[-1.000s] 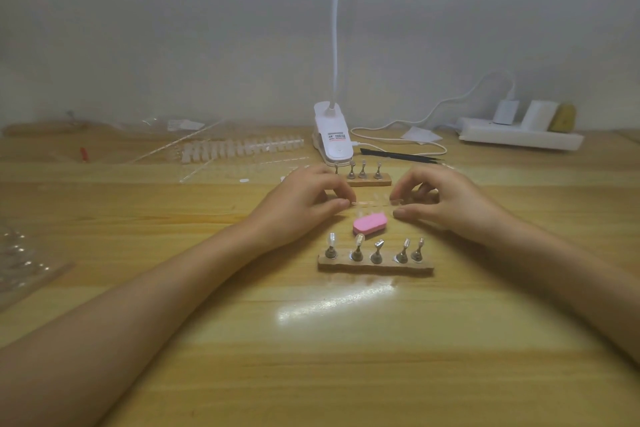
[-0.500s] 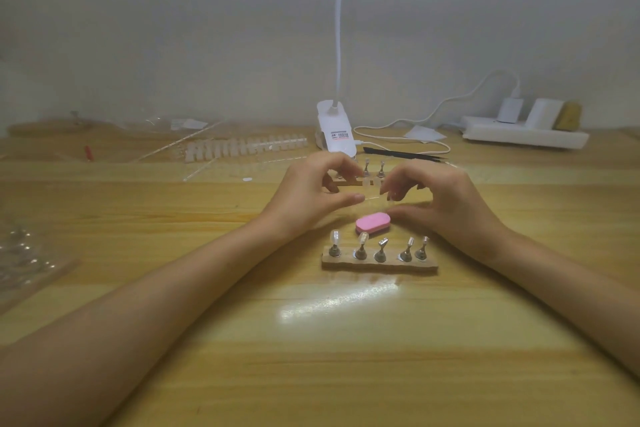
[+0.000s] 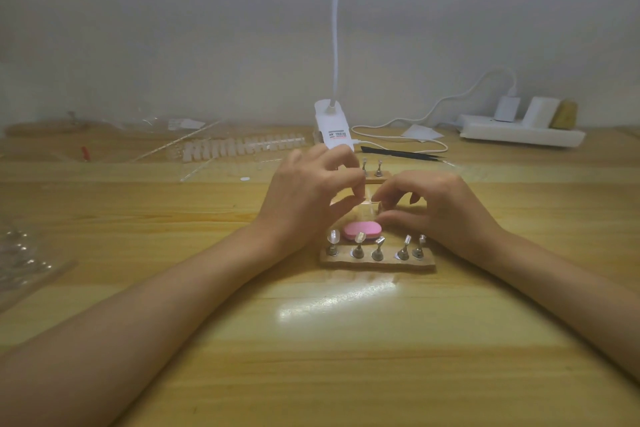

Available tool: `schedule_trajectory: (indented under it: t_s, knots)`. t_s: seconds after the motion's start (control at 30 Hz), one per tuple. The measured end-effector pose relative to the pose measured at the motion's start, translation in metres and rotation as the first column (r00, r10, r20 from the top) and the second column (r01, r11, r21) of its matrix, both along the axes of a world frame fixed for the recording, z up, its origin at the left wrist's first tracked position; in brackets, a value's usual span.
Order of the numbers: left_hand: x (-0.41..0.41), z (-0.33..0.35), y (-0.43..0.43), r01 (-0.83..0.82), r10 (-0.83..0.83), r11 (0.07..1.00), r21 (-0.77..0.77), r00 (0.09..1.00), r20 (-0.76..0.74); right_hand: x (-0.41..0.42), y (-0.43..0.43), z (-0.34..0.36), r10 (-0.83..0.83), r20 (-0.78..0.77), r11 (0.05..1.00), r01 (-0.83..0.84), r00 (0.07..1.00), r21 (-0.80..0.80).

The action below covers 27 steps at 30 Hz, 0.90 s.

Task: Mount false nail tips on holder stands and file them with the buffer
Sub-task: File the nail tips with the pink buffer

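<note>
A: Hand status?

B: Left hand and right hand are raised just above the table, fingertips almost meeting. Each pinches one end of a small clear tip, with the fingers curled on both sides.

A: Sure it's a nail tip?

B: It's transparent and tiny, so I can't tell its exact shape.

A: Where is it relative to the stands?

B: Over the pink buffer, which lies flat on the table just behind the near holder. That holder is a wooden base with five metal pegs. The two leftmost pegs carry mounted tips. The other three are too small to tell.

A: Second holder?

B: The far holder is behind the hands and partly hidden by the left one. Two of its pegs are visible.

A: Anything else?

B: A row of spare tips is back left and a clip lamp back centre. Black tweezers lie right of the lamp. A power strip sits by the wall at the far right, and plastic packaging at the left edge.
</note>
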<state>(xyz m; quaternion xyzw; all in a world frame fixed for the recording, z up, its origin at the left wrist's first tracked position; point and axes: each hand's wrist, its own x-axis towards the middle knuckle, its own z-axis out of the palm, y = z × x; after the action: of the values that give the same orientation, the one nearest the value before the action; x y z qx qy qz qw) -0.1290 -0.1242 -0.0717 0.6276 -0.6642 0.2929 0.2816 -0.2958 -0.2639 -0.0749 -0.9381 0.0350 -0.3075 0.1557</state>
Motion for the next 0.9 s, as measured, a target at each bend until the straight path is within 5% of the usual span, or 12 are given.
schedule_trajectory:
  t_s: [0.1,0.2,0.3,0.4,0.6,0.77,0.9]
  knots:
    - [0.0001,-0.0006,-0.0006,0.085,-0.053,0.995,0.055,0.899,-0.435,-0.0004,0.0005,-0.0004,-0.033,0.025,0.999,0.034,0.999,-0.042]
    - [0.0008,0.0023,-0.0015,0.263,-0.085,0.960,0.094,0.595,-0.799,-0.0008,0.0013,0.0005,-0.072,0.102,0.978,0.090,0.992,-0.185]
    - [0.0033,0.0046,-0.0006,0.376,-0.061,0.923,0.078,0.345,-0.937,-0.0014,0.0032,0.0019,-0.060,0.152,0.940,0.107,0.987,-0.323]
    - [0.0072,0.0051,0.0000,0.300,-0.059,0.954,0.011,0.224,-0.973,-0.0010,0.0032,0.0010,-0.068,0.126,0.955,0.101,0.990,-0.280]
    - [0.0040,0.0050,0.0013,0.267,-0.142,0.962,-0.061,0.293,-0.946,0.0023,-0.0037,-0.0014,-0.179,-0.083,0.983,0.175,0.980,-0.047]
    - [0.0026,0.0045,0.0023,0.321,-0.151,0.946,-0.036,0.340,-0.928,-0.0008,0.0033,0.0040,0.150,-0.168,0.981,-0.126,0.974,0.146]
    - [0.0028,0.0043,0.0025,0.350,-0.141,0.937,0.003,0.385,-0.912,0.0004,0.0000,0.0028,0.181,-0.193,0.949,-0.119,0.964,0.292]
